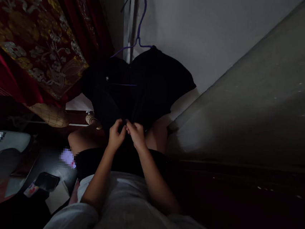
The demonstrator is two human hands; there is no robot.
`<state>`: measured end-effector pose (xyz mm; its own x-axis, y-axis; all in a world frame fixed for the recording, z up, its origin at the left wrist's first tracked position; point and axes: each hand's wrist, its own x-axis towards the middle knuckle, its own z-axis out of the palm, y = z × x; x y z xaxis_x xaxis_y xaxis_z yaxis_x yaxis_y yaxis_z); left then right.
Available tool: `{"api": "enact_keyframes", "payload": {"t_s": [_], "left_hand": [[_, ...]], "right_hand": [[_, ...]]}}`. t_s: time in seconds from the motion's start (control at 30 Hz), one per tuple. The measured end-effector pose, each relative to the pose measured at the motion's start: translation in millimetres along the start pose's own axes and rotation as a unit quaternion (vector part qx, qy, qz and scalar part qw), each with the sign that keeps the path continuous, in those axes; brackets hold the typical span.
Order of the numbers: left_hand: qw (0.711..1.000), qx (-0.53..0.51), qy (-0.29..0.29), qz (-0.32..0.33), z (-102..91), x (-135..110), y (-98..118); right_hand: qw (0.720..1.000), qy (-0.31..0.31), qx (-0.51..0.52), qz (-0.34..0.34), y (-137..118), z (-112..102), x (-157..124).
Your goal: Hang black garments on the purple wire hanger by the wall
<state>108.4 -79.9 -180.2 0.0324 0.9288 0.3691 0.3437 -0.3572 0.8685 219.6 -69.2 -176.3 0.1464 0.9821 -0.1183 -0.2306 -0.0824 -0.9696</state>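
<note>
A black garment (141,84) hangs on a purple wire hanger (139,27) against a pale wall. Both my hands meet at its lower hem. My left hand (116,134) is closed, fingers pinching the dark cloth. My right hand (136,133) is closed too, pinching the same hem right beside the left. What exactly lies between the fingertips is too dark to make out beyond the fabric. My forearms reach up from my white shirt (132,213).
A red and gold patterned cloth (33,34) hangs at the left. A large grey-green surface (258,103) slopes along the right. A dark phone (47,181) and papers lie at lower left near a grey object (0,157). My bare knees show below the garment.
</note>
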Motion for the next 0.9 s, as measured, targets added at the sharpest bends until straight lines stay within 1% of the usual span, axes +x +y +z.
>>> {"api": "enact_keyframes", "payload": {"t_s": [0.07,0.13,0.2,0.27,0.37,0.43,0.5,0.63,0.7,0.73,0.8,0.87,0.9], "left_hand": [[0.999,0.01,-0.03,0.004,-0.9,4,6],[0.999,0.021,-0.038,-0.001,-0.3,5,11],[0.999,0.034,-0.019,-0.01,2.3,4,15],[0.999,0.033,0.005,-0.012,6.2,1,18],[0.999,0.023,0.025,-0.005,12.4,-1,19],[0.999,0.029,0.025,0.004,16.2,1,13],[0.999,0.041,0.034,0.013,20.2,5,2],[0.997,0.052,0.049,0.021,27.6,17,-26],[0.998,0.05,0.038,0.02,28.7,26,-30],[0.998,0.047,0.032,0.022,27.8,31,-28],[0.999,0.031,0.006,0.042,21.9,44,-12],[0.996,0.002,-0.012,0.09,10.6,61,17],[0.992,-0.013,-0.006,0.125,3.4,72,34]], "right_hand": [[1.0,-0.005,-0.017,0.002,-12,-5,-1],[0.998,-0.045,-0.034,-0.005,-21,-13,-4],[0.994,-0.102,-0.033,-0.028,-26,-21,-7],[0.989,-0.14,-0.021,-0.043,-29,-26,-11],[0.989,-0.144,0.001,-0.014,-36,-29,-9],[0.991,-0.135,0.018,0.0,-50,-27,1],[0.991,-0.126,0.03,-0.027,-75,-23,18],[0.983,-0.101,0.048,-0.148,-150,-5,59],[0.979,-0.1,0.042,-0.173,-182,6,69],[0.977,-0.102,0.042,-0.181,-192,11,71],[0.974,-0.105,0.047,-0.193,-202,18,67],[0.973,-0.101,0.053,-0.202,-202,19,59],[0.972,-0.098,0.053,-0.205,-200,19,55]]}}
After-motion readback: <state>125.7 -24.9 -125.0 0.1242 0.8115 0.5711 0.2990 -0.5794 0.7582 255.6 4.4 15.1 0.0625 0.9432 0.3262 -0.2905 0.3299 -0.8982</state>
